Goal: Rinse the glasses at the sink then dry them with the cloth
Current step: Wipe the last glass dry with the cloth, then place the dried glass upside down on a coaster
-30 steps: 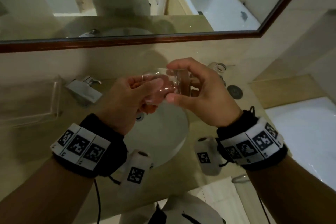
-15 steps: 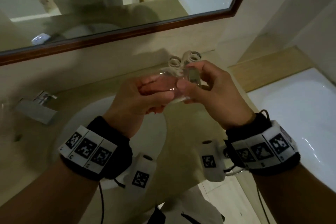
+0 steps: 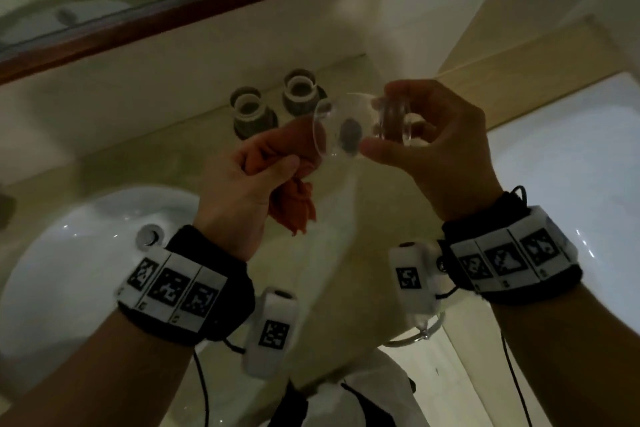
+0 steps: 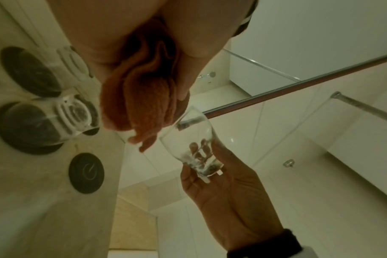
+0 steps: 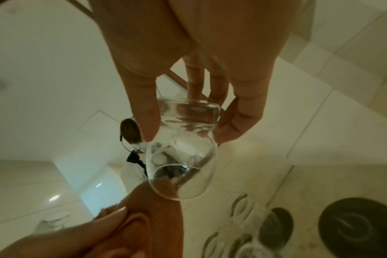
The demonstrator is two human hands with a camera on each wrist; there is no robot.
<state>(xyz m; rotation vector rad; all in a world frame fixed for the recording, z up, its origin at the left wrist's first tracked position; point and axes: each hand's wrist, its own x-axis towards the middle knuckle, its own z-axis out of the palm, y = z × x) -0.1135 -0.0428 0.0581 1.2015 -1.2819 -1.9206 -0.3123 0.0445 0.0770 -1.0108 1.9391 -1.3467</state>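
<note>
Head view: our right hand grips the glass by its base, mouth toward our left hand, which clutches the orange cloth. Half a second ago the cloth was inside the glass; now it sits just outside the rim. We judge this glass wiped. Two more glasses stand on the desk beyond our hands.

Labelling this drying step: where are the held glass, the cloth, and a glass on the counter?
held glass (image 3: 341,130), head view, bowl wall.
cloth (image 4: 139,104), left wrist view, bunched folds.
counter glass (image 3: 250,111), head view, its side.
</note>
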